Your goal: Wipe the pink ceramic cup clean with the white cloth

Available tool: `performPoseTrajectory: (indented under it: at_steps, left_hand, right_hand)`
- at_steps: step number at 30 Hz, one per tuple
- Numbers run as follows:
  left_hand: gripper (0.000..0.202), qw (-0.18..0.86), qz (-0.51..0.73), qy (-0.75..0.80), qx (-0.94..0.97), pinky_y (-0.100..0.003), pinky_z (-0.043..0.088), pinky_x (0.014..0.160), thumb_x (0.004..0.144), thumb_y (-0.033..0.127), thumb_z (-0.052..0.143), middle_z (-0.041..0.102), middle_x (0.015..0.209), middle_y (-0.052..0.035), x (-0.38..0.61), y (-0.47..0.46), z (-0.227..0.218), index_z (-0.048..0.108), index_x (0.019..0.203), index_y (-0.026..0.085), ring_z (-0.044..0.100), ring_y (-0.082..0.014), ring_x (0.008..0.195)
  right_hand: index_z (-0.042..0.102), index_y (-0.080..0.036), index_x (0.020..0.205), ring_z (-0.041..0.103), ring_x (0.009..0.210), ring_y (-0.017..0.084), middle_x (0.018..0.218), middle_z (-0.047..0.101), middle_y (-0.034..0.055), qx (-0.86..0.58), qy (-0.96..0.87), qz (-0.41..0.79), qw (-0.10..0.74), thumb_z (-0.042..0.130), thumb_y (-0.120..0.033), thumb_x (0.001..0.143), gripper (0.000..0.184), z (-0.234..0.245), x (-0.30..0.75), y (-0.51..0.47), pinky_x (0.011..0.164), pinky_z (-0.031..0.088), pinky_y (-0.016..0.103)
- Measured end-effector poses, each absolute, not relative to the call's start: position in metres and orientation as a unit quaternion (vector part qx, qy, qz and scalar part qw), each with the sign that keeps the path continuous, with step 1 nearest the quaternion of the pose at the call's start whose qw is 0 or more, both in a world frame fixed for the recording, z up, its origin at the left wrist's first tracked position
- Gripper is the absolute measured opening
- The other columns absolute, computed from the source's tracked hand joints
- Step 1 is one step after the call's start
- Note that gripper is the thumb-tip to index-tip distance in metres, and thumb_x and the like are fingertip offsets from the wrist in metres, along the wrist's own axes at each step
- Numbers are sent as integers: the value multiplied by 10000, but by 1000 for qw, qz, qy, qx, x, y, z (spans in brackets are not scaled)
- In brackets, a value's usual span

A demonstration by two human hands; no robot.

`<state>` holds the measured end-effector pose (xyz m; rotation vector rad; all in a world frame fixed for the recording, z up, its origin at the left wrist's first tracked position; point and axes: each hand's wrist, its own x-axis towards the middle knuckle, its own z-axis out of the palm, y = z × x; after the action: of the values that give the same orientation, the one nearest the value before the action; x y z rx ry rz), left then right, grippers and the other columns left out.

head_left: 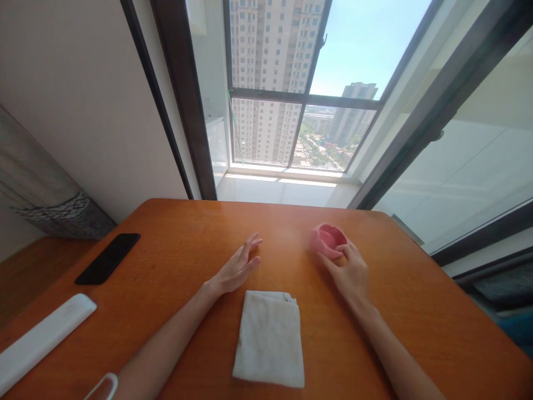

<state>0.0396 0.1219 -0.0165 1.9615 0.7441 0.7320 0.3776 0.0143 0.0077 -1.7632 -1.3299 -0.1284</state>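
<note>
Orange-brown wood with a smooth, slightly shiny face and rounded far corners makes the tabletop (287,266). Nearest on it lies a whitish cloth (268,339), soft and a little wrinkled, folded to almost a square. At the near left there is a long white bar (45,339) with a rounded end; a thin white loop (111,377) shows beside the left forearm. Further on, the left hand (235,269) is open and relaxed, its fingers spread a little, holding nothing, beyond the cloth's left corner. At the right, a small pink bowl (318,244) with wavy rim is pinched at its near right side by the right hand (352,275), thumb outside and fingers at the rim. Its inside shows the same pink; whether the bowl touches the wood, one cannot tell. At the far left rests a flat black slab (109,259). Behind stand a dark-framed window (306,100) and, outside, a pale tower (275,50).
</note>
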Motion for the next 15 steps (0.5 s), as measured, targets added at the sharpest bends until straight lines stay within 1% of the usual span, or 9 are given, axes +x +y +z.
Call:
performPoseTrajectory:
  at_steps: [2,4,7,10,12,15]
  left_hand:
    - [769,424,287,304,803,-544,299,1352,1098,633,439,450,1717,-163,40,121,-15,154,1730,298,420,-296,1616]
    - [756,407,281,307,813,-540,304,1350,1104,609,446,476,1701,-157,39,121,-14,167,1732,295,431,-296,1606]
    - [725,387,281,307,822,-533,317,1347,1111,570,455,523,1667,-146,39,120,-14,204,1733,295,458,-293,1586]
    - [695,369,279,303,833,-531,326,1350,1113,536,470,570,1629,-135,39,121,-15,251,1724,288,489,-288,1562]
    - [652,350,273,302,843,-538,301,1368,1116,517,470,589,1616,-122,41,122,-15,312,1703,283,506,-283,1550]
    - [543,310,257,307,863,-549,257,1392,1123,490,447,602,1607,-104,44,123,-15,469,1617,265,515,-277,1546]
  right_hand:
    - [654,-248,914,678,1019,327,1175,716,150,-745,-508,-111,418,623,-889,828,648,3,417,10,905,521,435]
    - [662,-244,917,671,1008,339,1172,713,161,-768,-487,-142,391,580,-937,808,706,-3,447,7,901,518,452]
    - [672,-236,925,659,968,341,1130,707,162,-795,-467,-152,356,534,-959,807,746,-10,468,7,880,510,467]
    - [676,-231,922,645,926,334,1060,702,148,-807,-456,-141,347,535,-961,799,753,-12,471,7,856,501,467]
    - [677,-229,923,635,896,326,1034,697,144,-811,-454,-135,343,536,-961,797,756,-13,469,7,839,499,465]
    - [678,-226,921,628,877,326,1031,696,153,-817,-447,-132,339,529,-967,790,767,-17,471,7,823,502,471]
